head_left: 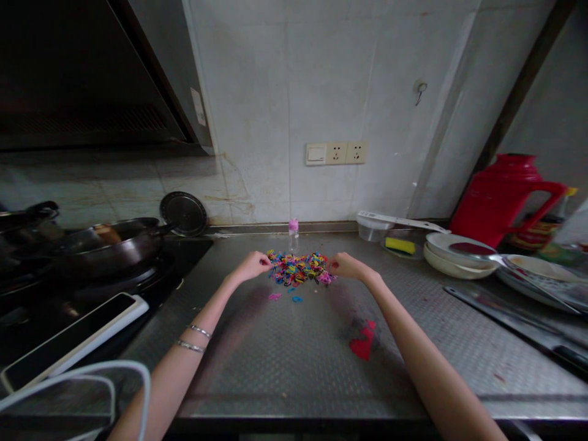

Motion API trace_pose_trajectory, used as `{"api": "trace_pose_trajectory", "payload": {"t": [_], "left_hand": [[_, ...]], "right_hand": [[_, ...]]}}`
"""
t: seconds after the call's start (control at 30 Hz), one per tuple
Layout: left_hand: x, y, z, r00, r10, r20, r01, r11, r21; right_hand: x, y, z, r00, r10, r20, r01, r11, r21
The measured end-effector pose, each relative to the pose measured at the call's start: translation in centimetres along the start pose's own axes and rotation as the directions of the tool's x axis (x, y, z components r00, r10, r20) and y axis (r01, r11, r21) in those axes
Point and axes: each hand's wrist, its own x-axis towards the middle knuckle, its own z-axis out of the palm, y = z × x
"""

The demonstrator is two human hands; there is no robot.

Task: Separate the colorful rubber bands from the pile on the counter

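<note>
A heap of small colourful rubber bands lies on the steel counter near the wall. My left hand rests at the heap's left edge with fingers curled in a pinch on the bands. My right hand is at the heap's right edge, fingers also curled onto the bands. A few loose bands lie just in front of the heap. A small clear bottle with a pink cap stands behind the heap.
A red scrap lies on the counter near my right forearm. Bowls and plates, a red thermos jug and a knife crowd the right. A wok sits on the stove at left, a phone in front.
</note>
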Motion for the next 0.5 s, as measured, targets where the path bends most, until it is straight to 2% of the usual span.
{"api": "trace_pose_trajectory", "payload": {"t": [0.13, 0.2, 0.33, 0.5], "left_hand": [[-0.1, 1.2, 0.4, 0.999, 0.028, 0.040, -0.022, 0.988, -0.155], [-0.2, 2.4, 0.7, 0.997, 0.054, 0.057, -0.039, 0.969, -0.243], [-0.5, 4.8, 1.2, 0.993, 0.089, 0.076, -0.061, 0.948, -0.312], [-0.7, 5.9, 1.4, 0.993, 0.104, 0.060, -0.079, 0.941, -0.329]], "right_hand": [[0.6, -2.6, 1.4, 0.984, -0.070, -0.166, 0.105, 0.972, 0.210], [0.9, -4.4, 2.3, 0.978, -0.101, -0.183, 0.163, 0.919, 0.360], [1.1, -6.4, 4.0, 0.981, -0.165, -0.106, 0.196, 0.816, 0.544], [1.2, -6.5, 4.6, 0.985, -0.173, 0.025, 0.127, 0.807, 0.576]]}}
